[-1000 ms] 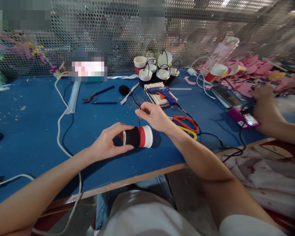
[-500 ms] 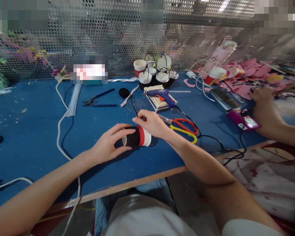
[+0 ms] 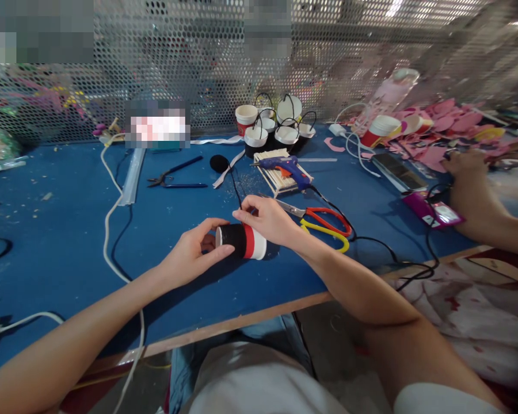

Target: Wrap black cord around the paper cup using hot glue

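A paper cup [image 3: 233, 241] lies on its side before me, its left part covered in black cord, with a red band and a white end to the right. Around the cup's left end curls my left hand [image 3: 197, 247], thumb on the near side and fingers on the far side. My right hand [image 3: 265, 219] is above the cup's right part, thumb and forefinger pinching a black cord [image 3: 235, 185]. That cord runs back to a black ball of cord [image 3: 218, 163] on the blue table [image 3: 176, 310].
Scissors [image 3: 326, 224] and a blue glue gun [image 3: 285, 167] on a stick rack lie right of my hands. Pliers [image 3: 175, 175] lie to the left. Several black-wrapped cups [image 3: 255, 138] stand behind. A co-worker's hand [image 3: 466, 167] is among pink pieces [image 3: 453, 121] at right.
My left fingers have slid from over the top of the cup to its far side, showing more of the black winding. My right hand keeps its pinch on the cord.
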{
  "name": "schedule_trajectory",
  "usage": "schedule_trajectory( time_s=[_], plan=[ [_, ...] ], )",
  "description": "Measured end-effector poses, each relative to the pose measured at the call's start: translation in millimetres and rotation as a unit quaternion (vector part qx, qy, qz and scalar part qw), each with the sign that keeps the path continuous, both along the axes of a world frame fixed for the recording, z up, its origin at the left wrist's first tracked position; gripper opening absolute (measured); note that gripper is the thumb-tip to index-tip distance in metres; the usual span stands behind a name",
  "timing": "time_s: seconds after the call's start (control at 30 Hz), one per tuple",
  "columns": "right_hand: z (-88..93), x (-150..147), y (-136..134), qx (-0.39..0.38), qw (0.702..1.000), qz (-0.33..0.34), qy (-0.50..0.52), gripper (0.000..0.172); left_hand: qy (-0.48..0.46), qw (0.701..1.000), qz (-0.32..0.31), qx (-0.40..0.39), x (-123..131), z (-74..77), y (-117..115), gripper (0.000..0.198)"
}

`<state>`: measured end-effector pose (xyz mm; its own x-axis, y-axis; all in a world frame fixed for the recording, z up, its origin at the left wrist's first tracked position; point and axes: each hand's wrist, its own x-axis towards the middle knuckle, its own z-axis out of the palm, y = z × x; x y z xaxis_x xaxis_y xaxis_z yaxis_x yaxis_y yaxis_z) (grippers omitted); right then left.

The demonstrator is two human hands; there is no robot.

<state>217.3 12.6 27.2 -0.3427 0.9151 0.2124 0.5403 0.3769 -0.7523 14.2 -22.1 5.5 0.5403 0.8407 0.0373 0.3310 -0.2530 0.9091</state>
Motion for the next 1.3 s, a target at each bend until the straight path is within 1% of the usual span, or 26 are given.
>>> schedule_trajectory(
  time_s=[0.13,0.27,0.37,0.57,0.7,0.8,0.87,0.97,1.1,1.2,1.3],
  plan=[
    [5.2,4,0,0.005,0.999,0.008,0.03,0.024,-0.025,0.999,0.0,0.047,1,0.8,-1,0.045],
    [9.1,6,-1,0.009,0.999,0.011,0.038,0.021,-0.043,0.992,-0.028,0.115,2,0.2,2,0.044],
    [10.2,5,-3,0.019,0.999,0.011,0.03,0.02,-0.037,0.988,-0.042,0.142,1,-0.7,3,0.044],
    [8.1,2,-5,0.037,0.999,0.002,0.006,0.019,-0.005,0.988,-0.039,0.148,-2,-4.2,5,0.044],
    [5.6,0,-4,0.048,0.999,-0.006,-0.017,0.019,0.01,0.99,-0.034,0.139,-1,-2.9,5,0.044],
    [3.9,-1,-4,0.051,0.999,-0.005,-0.019,0.018,0.006,0.993,-0.024,0.113,1,-2.5,4,0.047],
    [3.0,-2,-4,0.054,0.998,-0.004,-0.017,0.019,-0.001,0.995,-0.015,0.103,1,-3.5,4,0.043],
    [2.4,-1,-3,0.047,0.999,0.0,-0.006,0.019,-0.014,0.992,-0.015,0.123,1,-5.0,4,0.038],
    [5.1,1,2,0.007,0.999,0.018,0.05,0.02,-0.01,0.984,-0.03,0.173,0,-2.2,4,0.042],
    [11.8,0,8,-0.015,0.993,0.055,0.104,0.023,0.009,0.979,-0.054,0.198,0,3.5,3,0.046],
    [20.5,-8,15,-0.012,0.991,0.096,0.093,0.023,0.049,0.968,-0.099,0.228,0,8.8,0,0.05]
  ],
)
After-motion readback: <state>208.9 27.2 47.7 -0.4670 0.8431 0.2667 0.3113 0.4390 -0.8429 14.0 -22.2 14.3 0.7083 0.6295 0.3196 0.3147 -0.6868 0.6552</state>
